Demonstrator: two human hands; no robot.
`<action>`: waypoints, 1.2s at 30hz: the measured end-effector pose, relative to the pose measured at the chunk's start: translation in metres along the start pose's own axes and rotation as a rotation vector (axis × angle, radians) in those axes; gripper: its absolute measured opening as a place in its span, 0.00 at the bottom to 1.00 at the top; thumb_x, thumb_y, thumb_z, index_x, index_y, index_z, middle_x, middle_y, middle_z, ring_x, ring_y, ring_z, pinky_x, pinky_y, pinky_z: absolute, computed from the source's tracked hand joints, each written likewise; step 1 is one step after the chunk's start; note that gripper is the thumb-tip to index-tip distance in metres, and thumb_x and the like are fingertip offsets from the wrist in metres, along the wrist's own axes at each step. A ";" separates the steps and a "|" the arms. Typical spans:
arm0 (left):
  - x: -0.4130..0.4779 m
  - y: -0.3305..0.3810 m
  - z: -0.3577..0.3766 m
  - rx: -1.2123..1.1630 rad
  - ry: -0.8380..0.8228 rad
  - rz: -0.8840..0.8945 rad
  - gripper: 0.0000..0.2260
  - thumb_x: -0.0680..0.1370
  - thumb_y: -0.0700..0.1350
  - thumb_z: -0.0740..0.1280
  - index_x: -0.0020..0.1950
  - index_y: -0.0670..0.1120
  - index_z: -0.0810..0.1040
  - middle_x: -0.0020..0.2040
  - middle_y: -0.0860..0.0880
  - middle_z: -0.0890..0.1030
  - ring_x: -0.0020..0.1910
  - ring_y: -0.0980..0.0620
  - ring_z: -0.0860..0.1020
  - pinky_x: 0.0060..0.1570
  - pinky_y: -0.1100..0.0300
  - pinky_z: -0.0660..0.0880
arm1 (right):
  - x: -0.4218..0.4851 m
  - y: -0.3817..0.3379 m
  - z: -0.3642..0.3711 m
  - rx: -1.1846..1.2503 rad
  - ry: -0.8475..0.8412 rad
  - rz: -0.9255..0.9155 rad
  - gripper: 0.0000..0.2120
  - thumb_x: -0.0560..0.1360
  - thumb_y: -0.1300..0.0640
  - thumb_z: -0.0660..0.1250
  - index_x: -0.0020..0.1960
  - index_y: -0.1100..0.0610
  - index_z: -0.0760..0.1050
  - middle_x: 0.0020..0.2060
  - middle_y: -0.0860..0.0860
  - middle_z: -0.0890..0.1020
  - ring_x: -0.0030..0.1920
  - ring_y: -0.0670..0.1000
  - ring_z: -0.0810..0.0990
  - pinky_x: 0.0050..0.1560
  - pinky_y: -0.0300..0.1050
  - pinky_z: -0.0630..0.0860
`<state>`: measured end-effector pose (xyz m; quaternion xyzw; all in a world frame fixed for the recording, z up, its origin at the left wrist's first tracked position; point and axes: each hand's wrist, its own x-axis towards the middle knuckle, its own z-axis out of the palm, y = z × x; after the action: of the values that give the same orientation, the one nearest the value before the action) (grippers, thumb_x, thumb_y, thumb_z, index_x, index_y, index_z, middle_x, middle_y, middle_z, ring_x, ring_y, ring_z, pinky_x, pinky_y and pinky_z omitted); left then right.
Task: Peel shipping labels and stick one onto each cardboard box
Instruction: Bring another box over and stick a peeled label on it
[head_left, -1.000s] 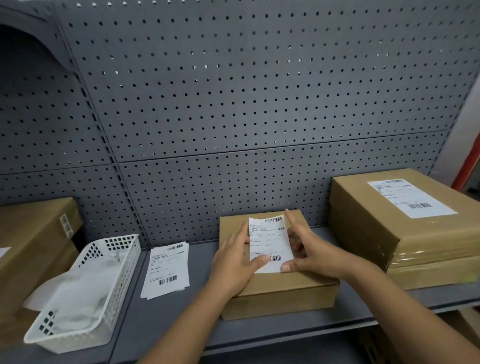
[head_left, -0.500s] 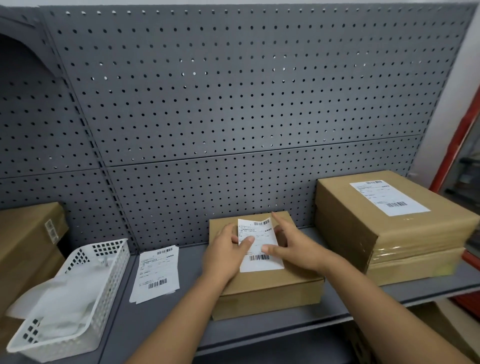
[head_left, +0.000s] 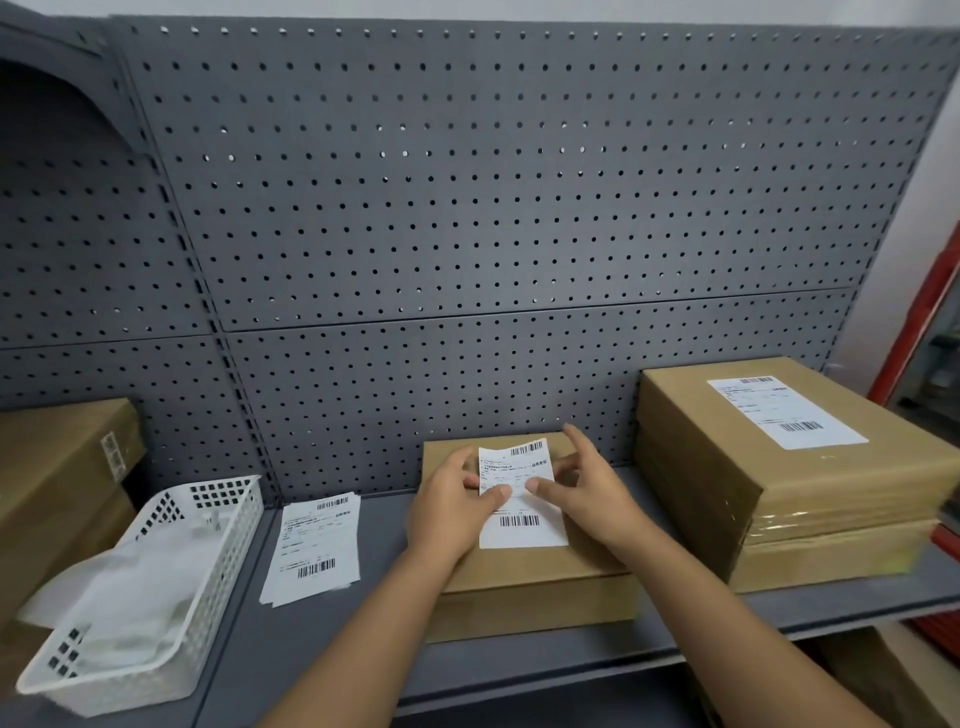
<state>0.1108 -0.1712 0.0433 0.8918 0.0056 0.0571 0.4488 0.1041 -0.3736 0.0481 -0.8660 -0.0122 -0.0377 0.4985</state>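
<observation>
A small brown cardboard box (head_left: 524, 574) sits on the grey shelf in the middle. A white shipping label (head_left: 522, 525) with two barcodes lies on its top. My left hand (head_left: 452, 512) rests on the box's left part with the thumb pressing the label's left side. My right hand (head_left: 587, 491) is at the label's right side, thumb on the paper, fingers spread above the box. A loose stack of labels (head_left: 314, 548) lies on the shelf to the left.
Stacked larger boxes (head_left: 789, 488) stand at the right, the top one bearing a label (head_left: 784, 410). A white plastic basket (head_left: 150, 587) holding white backing paper sits at the left, with brown boxes (head_left: 57, 467) behind it. A grey pegboard (head_left: 467, 208) backs the shelf (head_left: 322, 649).
The label went from being held up at its edges to lying flatter on the box. Both thumbs moved inward and up across it. The camera view shifted slightly.
</observation>
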 end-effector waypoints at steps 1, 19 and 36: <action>0.004 0.002 -0.001 -0.010 -0.015 -0.007 0.31 0.72 0.56 0.78 0.73 0.57 0.72 0.51 0.59 0.83 0.54 0.54 0.82 0.57 0.51 0.79 | 0.002 -0.003 0.003 0.001 0.012 0.007 0.48 0.73 0.48 0.79 0.83 0.47 0.54 0.51 0.46 0.81 0.52 0.43 0.81 0.47 0.39 0.74; 0.019 0.009 0.008 0.513 0.045 0.012 0.27 0.75 0.74 0.61 0.57 0.51 0.76 0.56 0.51 0.81 0.55 0.45 0.81 0.45 0.54 0.68 | 0.010 -0.006 0.025 -0.409 0.157 0.055 0.45 0.75 0.30 0.64 0.83 0.44 0.49 0.68 0.45 0.77 0.69 0.53 0.77 0.61 0.55 0.76; 0.036 0.017 0.018 0.710 -0.003 -0.027 0.27 0.83 0.68 0.53 0.66 0.48 0.73 0.60 0.43 0.80 0.58 0.43 0.80 0.52 0.51 0.71 | 0.024 -0.019 0.034 -0.723 0.166 0.161 0.31 0.80 0.30 0.57 0.65 0.56 0.72 0.62 0.53 0.77 0.58 0.58 0.80 0.45 0.49 0.68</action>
<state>0.1478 -0.1934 0.0503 0.9921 0.0360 0.0442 0.1117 0.1283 -0.3348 0.0497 -0.9781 0.1103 -0.0706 0.1615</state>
